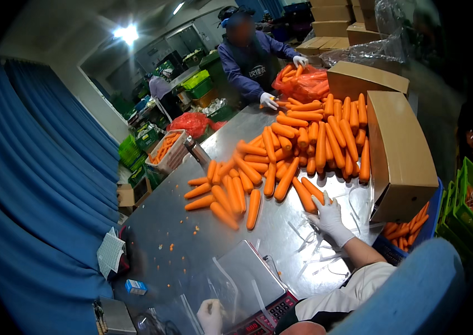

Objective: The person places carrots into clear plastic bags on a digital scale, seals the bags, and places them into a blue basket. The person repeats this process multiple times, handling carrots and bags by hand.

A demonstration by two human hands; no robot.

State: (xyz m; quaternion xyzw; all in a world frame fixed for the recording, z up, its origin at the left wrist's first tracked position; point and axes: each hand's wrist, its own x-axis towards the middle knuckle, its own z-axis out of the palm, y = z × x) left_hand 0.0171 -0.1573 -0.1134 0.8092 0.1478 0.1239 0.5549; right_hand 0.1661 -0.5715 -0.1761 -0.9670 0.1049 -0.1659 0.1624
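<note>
My right hand (332,220), in a white glove, reaches over the steel table with its fingers spread on the near ends of two carrots (303,195). Whether it grips them is not clear. Beyond it a large heap of carrots (295,138) covers the middle and far part of the table. My left hand (211,316), also gloved, is low in the picture with curled fingers at a clear plastic bag (224,284). That bag lies partly over the metal pan of a digital scale (249,268), whose red keypad and display face me.
An open cardboard box (406,155) stands right of the heap, above a blue crate (387,247) of carrots. Across the steel table (144,243), a co-worker (249,63) handles carrots at a red plastic bag (303,83). A metal flask (196,150) stands at the left edge. Plastic strips (314,247) lie near my right hand.
</note>
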